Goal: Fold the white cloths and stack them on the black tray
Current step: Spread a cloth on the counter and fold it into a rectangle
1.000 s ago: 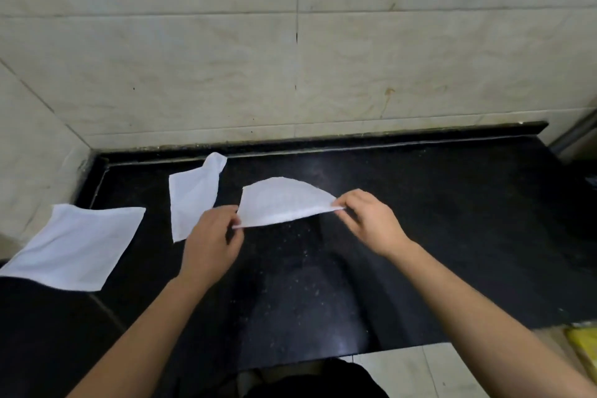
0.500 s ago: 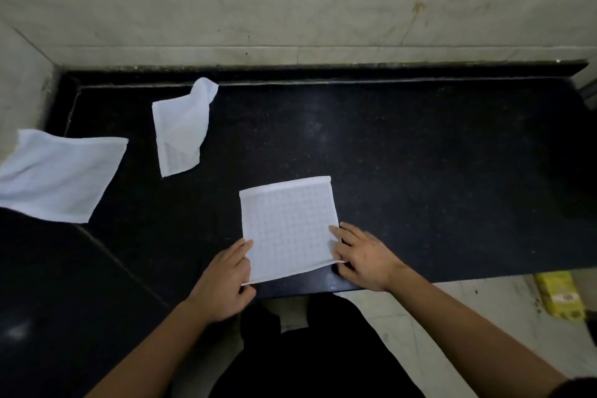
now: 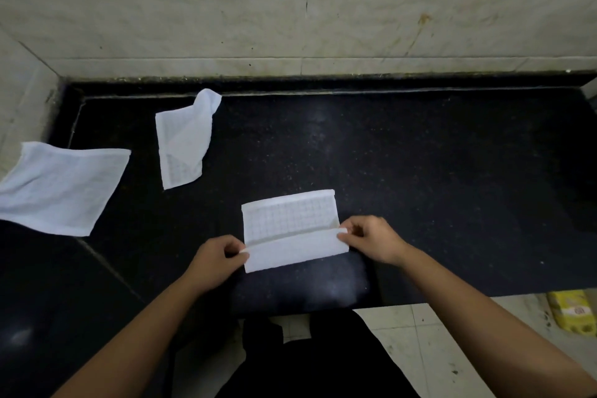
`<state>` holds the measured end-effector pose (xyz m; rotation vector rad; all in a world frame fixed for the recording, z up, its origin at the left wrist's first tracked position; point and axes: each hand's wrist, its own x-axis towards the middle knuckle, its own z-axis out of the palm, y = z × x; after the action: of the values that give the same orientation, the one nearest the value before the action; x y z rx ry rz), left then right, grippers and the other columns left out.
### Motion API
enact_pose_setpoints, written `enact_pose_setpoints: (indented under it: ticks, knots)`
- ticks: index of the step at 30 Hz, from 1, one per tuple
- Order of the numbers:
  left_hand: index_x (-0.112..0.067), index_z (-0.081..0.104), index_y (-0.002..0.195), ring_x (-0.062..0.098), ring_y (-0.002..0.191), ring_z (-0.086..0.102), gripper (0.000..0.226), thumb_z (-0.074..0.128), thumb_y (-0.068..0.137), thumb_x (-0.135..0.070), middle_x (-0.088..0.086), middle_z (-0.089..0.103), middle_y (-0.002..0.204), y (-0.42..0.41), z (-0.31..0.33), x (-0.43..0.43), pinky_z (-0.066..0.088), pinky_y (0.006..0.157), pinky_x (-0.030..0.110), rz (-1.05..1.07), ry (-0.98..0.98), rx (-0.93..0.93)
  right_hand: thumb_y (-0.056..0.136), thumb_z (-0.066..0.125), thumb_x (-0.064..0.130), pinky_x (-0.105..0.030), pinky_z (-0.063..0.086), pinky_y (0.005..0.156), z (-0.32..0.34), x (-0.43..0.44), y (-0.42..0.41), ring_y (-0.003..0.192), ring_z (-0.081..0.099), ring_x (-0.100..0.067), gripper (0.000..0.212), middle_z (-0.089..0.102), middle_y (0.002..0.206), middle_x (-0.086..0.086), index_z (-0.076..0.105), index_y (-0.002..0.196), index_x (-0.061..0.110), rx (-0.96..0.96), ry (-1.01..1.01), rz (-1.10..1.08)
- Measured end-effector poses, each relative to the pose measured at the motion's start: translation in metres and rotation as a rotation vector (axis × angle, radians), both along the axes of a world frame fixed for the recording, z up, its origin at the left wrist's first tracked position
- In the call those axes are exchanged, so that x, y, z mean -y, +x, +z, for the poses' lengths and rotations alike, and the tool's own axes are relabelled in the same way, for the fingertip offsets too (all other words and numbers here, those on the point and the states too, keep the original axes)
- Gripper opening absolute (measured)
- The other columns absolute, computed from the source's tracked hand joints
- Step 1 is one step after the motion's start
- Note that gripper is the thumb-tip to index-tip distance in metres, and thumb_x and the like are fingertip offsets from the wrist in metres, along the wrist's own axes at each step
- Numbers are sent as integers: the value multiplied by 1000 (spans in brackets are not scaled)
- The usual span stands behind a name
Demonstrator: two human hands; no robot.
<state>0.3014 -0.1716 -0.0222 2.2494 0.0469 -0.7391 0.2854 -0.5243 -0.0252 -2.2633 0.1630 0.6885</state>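
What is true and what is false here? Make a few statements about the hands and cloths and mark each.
1. Three white cloths are in view: the front cloth, the rumpled cloth and the left cloth. True.
2. The left hand and the right hand both pinch the front cloth's near edge. True.
3. The front cloth lies fully flat. False: its near part is lifted and turned over.
4. A yellow packet sits on the counter. False: the yellow packet lies on the floor beside the counter.
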Motion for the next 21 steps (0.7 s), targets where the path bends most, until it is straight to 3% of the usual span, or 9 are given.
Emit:
enact_pose_setpoints:
  ticks: [4, 8, 10, 17, 21]
  knots:
    - [-11, 74, 100, 8, 73, 63, 11, 72, 89, -15, 2, 73, 89, 29, -6, 9, 46, 64, 17, 304, -98, -57, 88, 75, 26, -22, 55, 87, -7, -6, 35, 91, 71, -9, 9, 77, 89, 6, 76, 96, 22, -40, 162, -253]
    - [-18, 72, 96, 12, 85, 65, 10, 75, 87, -15, 1, 71, 92, 51, -22, 16, 50, 82, 27, 436, -101, -38, 87, 76, 25, -8, 46, 73, -21, -13, 58, 81, 66, -6, 7, 71, 81, 5, 73, 93, 23, -43, 129, -364]
    - [-22, 70, 91, 15, 88, 66, 10, 76, 85, -17, -1, 70, 89, 60, -28, 19, 51, 88, 30, 484, -85, 2, 88, 76, 27, -13, 48, 76, -27, -14, 66, 78, 64, -5, 6, 69, 79, 7, 71, 90, 28, -17, 89, -378]
    - [-16, 71, 104, 13, 88, 62, 16, 70, 90, -23, -2, 68, 92, 73, -39, 29, 45, 84, 27, 472, 65, 93, 91, 70, 34, -25, 54, 82, -37, -22, 84, 86, 67, -6, 3, 71, 86, 12, 70, 94, 34, 34, -20, -353]
    - [-17, 70, 106, 15, 89, 64, 16, 67, 92, -24, -1, 69, 93, 68, -44, 30, 50, 86, 31, 392, 143, 126, 93, 67, 34, -27, 54, 82, -39, -22, 84, 86, 65, -9, 13, 68, 86, 11, 69, 105, 29, 39, -42, -345]
